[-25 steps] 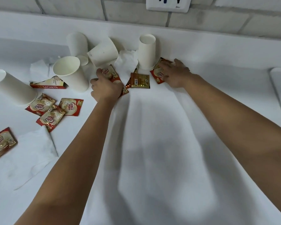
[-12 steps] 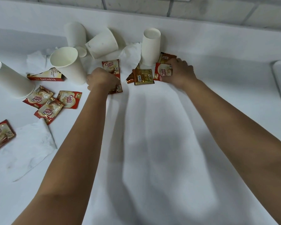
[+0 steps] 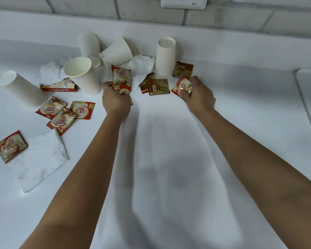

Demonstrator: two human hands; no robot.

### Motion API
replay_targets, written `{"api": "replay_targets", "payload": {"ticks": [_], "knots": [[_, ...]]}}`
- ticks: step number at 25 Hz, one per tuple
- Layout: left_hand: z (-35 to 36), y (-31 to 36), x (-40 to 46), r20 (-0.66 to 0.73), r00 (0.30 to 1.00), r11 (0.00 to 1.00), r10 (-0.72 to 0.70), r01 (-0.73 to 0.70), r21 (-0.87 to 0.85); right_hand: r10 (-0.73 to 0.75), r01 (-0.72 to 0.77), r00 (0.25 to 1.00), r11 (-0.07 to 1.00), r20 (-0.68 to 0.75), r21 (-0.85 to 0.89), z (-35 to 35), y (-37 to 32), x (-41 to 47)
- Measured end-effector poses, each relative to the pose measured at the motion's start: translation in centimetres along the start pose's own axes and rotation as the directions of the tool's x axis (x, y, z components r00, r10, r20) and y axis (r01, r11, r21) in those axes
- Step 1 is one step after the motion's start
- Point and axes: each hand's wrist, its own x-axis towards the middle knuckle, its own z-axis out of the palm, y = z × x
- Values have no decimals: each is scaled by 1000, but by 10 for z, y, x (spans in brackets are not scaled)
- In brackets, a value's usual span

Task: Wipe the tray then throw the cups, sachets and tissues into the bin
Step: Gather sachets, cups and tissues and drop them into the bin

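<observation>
Left hand [image 3: 116, 97] holds an upright sachet [image 3: 121, 79], long axis vertical.

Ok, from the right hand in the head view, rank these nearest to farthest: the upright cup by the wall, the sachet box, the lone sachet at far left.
From the right hand:
1. Upright cup, just beyond and left of it.
2. Sachet box, across past the left hand.
3. Lone sachet, far left, near edge.

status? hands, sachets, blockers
Left hand grips Coffee mate sachet. Right hand grips another sachet. Cups, tissues remain. No blockers.
</observation>
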Motion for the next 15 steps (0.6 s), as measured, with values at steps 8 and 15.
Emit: {"api": "replay_targets", "payload": {"ticks": [8,15], "knots": [[-8,-7,-45,1,990,934,138,-130,-332,99,-57,985,961,-143,269,-16,4,-35],[7,32,-128,226,953,842,203,-52,-538,256,-91,934,845,-249,526,-74,13,-88]]}}
